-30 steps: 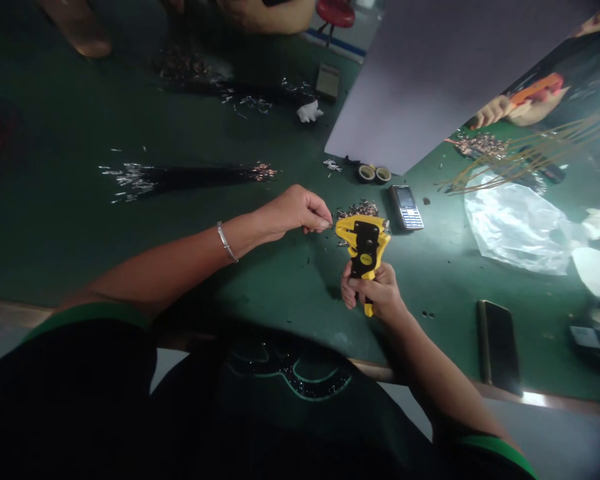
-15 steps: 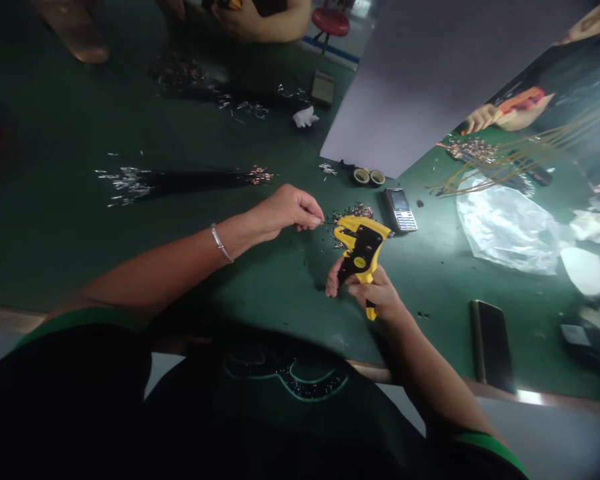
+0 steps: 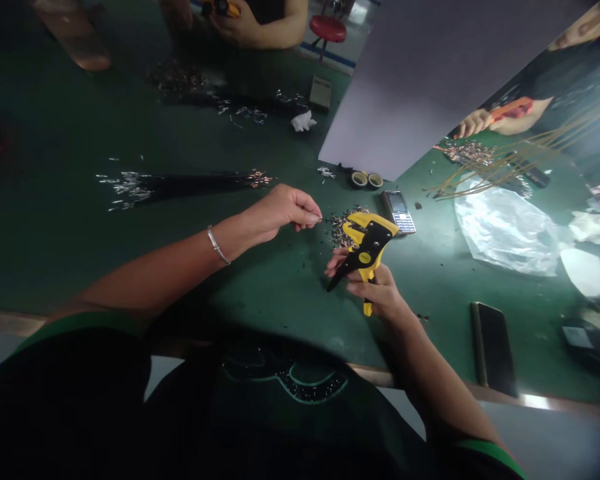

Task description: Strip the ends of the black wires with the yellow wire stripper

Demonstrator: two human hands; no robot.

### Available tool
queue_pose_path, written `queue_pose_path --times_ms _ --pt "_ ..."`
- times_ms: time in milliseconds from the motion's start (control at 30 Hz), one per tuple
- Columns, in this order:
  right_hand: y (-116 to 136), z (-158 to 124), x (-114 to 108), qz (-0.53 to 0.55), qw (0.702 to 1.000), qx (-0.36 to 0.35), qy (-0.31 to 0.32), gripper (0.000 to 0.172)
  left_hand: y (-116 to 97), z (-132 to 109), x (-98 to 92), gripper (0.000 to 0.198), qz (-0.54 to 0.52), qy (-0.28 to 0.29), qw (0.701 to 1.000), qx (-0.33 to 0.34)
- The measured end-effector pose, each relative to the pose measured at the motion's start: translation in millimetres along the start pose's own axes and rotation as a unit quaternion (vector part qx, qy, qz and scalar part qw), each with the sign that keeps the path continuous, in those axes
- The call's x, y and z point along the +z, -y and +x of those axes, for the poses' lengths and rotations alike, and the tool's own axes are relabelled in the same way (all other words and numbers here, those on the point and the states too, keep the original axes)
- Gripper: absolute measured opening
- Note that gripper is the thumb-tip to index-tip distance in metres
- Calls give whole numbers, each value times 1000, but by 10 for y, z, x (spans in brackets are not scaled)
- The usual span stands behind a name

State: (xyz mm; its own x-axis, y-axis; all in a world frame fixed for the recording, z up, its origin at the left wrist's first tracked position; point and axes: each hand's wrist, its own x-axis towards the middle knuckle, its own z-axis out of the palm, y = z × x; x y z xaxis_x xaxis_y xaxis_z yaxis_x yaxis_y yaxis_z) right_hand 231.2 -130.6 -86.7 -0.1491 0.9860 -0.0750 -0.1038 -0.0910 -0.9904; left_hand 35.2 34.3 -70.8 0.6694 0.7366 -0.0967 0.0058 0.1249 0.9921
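Pinching a thin wire in the left hand, the person holds it just left of a metal scrap pile while the right hand grips a yellow wire stripper, its round label unreadable; a misaligned wire could slip or get nicked.

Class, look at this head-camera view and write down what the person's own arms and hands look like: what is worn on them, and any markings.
Both arms are bare below short black sleeves, the left sleeve and the right sleeve, each edged with a green band. The left hand has a thin silver bangle at its wrist. The right hand shows no jewellery.
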Motion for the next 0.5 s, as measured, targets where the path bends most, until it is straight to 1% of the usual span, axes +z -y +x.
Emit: queue_pose_path --times_ms 167,267,367,500 --pt "-19 -5 47 4 999 -3 54 54 -54 -26 -11 8 14 7 1000 5" --pt "-23 -3 68 22 997 9 77 57 -121 -56 -8 6 30 16 999 0" --pt "-42 -4 67 40 996 20 71 58 -187 -86 3 5 42 26 999 5" --pt "-64 -13 61 46 997 16 57 52 -227 -110 27 6 52 34 998 10"
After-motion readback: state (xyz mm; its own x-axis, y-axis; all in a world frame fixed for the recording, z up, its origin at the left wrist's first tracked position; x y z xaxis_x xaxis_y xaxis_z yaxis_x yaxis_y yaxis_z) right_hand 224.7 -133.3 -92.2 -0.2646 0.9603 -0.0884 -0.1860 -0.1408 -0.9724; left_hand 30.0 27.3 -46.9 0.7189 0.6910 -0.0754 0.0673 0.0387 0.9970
